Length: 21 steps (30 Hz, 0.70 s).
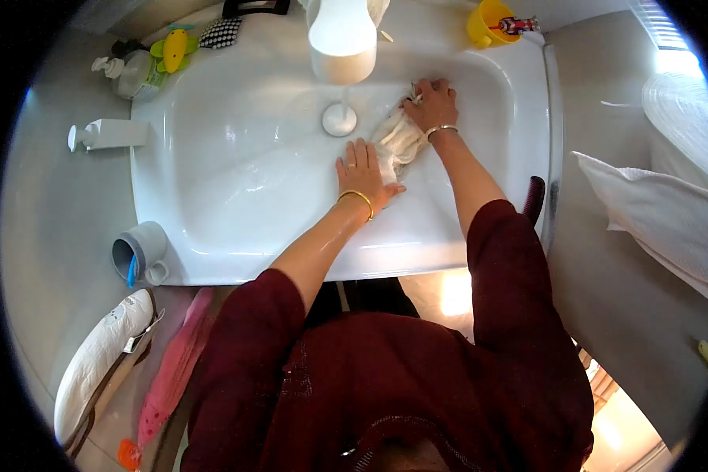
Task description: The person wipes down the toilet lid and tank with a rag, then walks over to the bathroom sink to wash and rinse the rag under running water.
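White basin (236,185) takes up most of the view; faucet (342,59) is mounted at its far side. Pale cloth (402,140) is laid bunched on the basin floor, right of the faucet, stretched lengthwise between both hands. Looks thin and limp; judged light, no stiffness, nothing fragile. If soaked, extra weight and some slip on the glazed surface are to be expected. Best taken by both bunched ends, full-fist rather than fingertip; loose folds slide out easily. Left hand (359,177): fingers extended, slightly spread, set against the near end, not closed. Right hand (434,110): fingers bent over the far end; whether cloth is gripped can't be told. Round drain cover (339,120) is seen just beside.
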Tool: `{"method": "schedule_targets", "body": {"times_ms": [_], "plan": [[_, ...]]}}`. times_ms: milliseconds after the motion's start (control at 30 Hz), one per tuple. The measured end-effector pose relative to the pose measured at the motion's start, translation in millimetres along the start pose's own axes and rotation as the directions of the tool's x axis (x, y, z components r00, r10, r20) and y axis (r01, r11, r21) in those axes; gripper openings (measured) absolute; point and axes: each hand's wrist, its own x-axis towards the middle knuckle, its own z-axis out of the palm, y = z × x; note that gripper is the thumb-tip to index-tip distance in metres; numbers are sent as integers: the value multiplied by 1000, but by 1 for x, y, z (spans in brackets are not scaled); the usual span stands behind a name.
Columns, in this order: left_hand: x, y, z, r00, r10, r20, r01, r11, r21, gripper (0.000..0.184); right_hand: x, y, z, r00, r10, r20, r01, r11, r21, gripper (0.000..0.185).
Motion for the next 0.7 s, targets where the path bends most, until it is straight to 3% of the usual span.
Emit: {"method": "schedule_targets", "body": {"times_ms": [33, 100, 133, 167, 267, 300, 333, 400, 500, 533, 567, 667, 700], "plan": [[3, 1, 4, 999, -16, 46, 15, 1000, 6, 98, 4, 3, -7, 991, -70, 117, 59, 994, 92, 23], [2, 1, 3, 988, -27, 151, 19, 999, 50, 98, -26, -9, -11, 987, -159, -20, 160, 975, 153, 16], [3, 2, -4, 979, -29, 200, 13, 997, 82, 95, -55, -26, -24, 952, -282, -116, 294, 951, 93, 15], [5, 2, -7, 968, -34, 247, 6, 993, 114, 93, -87, -50, -41, 903, -341, -260, 400, 888, 225, 17], [11, -5, 4, 969, 33, 245, -61, 993, 105, 94, -67, -12, 19, 719, -685, -119, 691, 723, 15, 6], [13, -1, -3, 956, 15, 293, -46, 994, 98, 92, -21, -1, 57, 864, -492, -107, 447, 847, -287, 18], [13, -2, -1, 961, 11, 277, -35, 996, 83, 92, 12, -17, 36, 937, -250, -244, 226, 966, -122, 16], [11, -3, 1, 966, 33, 258, -51, 997, 62, 93, 9, -22, 37, 926, -181, -331, 172, 983, -58, 15], [17, -7, 0, 959, 50, 280, -59, 998, 25, 95, -58, -30, 2, 917, -293, -271, 333, 936, 117, 9], [16, -7, 1, 954, 49, 295, -57, 998, 19, 96, -85, -46, -25, 904, -381, -194, 428, 803, 415, 7], [15, -7, -4, 932, 53, 357, -95, 990, 103, 96, -76, -44, -15, 925, -353, -143, 380, 885, 271, 6], [17, -6, 0, 952, 60, 300, -63, 998, -1, 96, -19, -36, 38, 974, -222, -37, 212, 960, -185, 6], [18, -7, 4, 955, 48, 294, -65, 997, 48, 97, -3, -42, 38, 981, -127, -144, 119, 991, -64, 6]]}}
